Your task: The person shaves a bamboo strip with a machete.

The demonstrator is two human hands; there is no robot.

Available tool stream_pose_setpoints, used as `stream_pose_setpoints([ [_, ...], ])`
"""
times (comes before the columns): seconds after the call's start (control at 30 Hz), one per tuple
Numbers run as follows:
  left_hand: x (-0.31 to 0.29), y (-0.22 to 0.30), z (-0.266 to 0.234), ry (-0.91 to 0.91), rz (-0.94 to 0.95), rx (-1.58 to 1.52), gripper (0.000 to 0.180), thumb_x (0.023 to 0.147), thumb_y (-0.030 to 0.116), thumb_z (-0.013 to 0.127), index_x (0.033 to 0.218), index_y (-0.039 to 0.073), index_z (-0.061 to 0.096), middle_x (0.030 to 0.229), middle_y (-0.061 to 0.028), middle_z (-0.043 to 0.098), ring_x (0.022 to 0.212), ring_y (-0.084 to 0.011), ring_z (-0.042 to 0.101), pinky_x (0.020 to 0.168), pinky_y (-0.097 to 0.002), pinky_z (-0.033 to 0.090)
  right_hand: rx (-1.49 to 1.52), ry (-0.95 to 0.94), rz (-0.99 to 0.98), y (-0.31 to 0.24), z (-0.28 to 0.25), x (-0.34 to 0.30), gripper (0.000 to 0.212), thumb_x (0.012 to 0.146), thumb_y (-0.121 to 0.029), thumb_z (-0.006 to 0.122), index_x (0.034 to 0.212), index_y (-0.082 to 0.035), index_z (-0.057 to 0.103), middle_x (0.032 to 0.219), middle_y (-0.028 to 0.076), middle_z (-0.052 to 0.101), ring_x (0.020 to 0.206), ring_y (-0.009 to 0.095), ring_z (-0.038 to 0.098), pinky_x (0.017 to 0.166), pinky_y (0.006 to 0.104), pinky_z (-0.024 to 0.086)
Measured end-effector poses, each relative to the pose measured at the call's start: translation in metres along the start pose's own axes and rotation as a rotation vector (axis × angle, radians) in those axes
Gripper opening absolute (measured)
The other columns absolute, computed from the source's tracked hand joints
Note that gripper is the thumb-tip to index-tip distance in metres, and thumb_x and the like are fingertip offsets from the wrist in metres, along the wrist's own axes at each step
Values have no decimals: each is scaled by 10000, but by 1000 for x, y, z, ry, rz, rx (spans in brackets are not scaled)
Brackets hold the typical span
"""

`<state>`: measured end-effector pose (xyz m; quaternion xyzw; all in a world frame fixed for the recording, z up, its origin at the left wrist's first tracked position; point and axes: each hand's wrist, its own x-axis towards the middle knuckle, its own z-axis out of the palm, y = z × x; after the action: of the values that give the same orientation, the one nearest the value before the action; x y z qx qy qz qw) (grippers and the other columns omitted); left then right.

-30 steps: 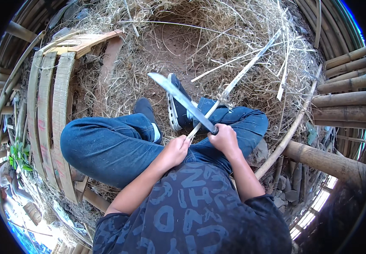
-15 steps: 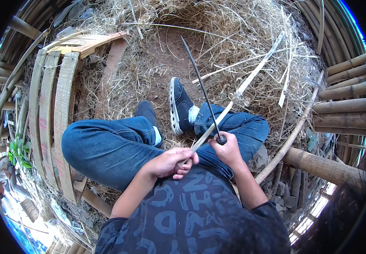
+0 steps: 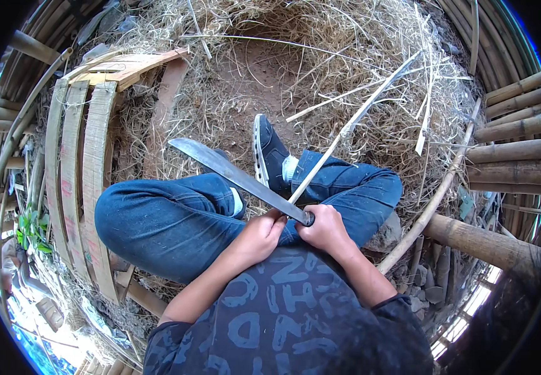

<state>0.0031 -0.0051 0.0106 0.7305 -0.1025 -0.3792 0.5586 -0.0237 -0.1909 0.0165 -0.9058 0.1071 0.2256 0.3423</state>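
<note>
My right hand [image 3: 323,228] is closed round the handle of a machete. The machete's blade [image 3: 227,170] points to the far left with its flat side showing, and crosses over the near end of a long, pale bamboo strip [image 3: 365,107]. That strip runs from my lap to the far right, over my right leg and the ground litter. My left hand [image 3: 259,239] grips its near end, close beside my right hand. The blade partly hides the strip there, so I cannot tell how firmly the two touch.
A slatted wooden frame [image 3: 98,156] stands to my left. Dry shavings [image 3: 383,44] cover much of the ground, with bare soil [image 3: 255,69] ahead. Bamboo poles [image 3: 511,153] form the right side, and a thick pole [image 3: 483,245] juts in near my right elbow.
The machete has swung from pointing away, nearly edge-on, to lying leftward across the strip with its flat showing. My right hand has turned and come closer to my left hand.
</note>
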Motion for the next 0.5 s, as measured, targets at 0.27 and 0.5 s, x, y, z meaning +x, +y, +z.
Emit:
stream_pose_setpoints([
  [0.27, 7, -21, 6, 45, -42, 127, 251, 990, 213, 457, 964, -19, 552, 770, -292, 601, 772, -485, 585, 659, -514, 450, -202, -81, 117, 19, -8, 5, 241, 713, -267, 650, 798, -56, 727, 779, 234, 672, 791, 414, 659, 766, 481, 539],
  [0.5, 6, -23, 9, -6, -56, -25, 261, 1016, 207, 444, 845, 16, 491, 585, -39, 472, 537, -127, 446, 517, -328, 385, -138, 205, 299, 61, -37, 28, 251, 725, -246, 666, 786, -6, 706, 765, 235, 672, 805, 402, 664, 766, 468, 530],
])
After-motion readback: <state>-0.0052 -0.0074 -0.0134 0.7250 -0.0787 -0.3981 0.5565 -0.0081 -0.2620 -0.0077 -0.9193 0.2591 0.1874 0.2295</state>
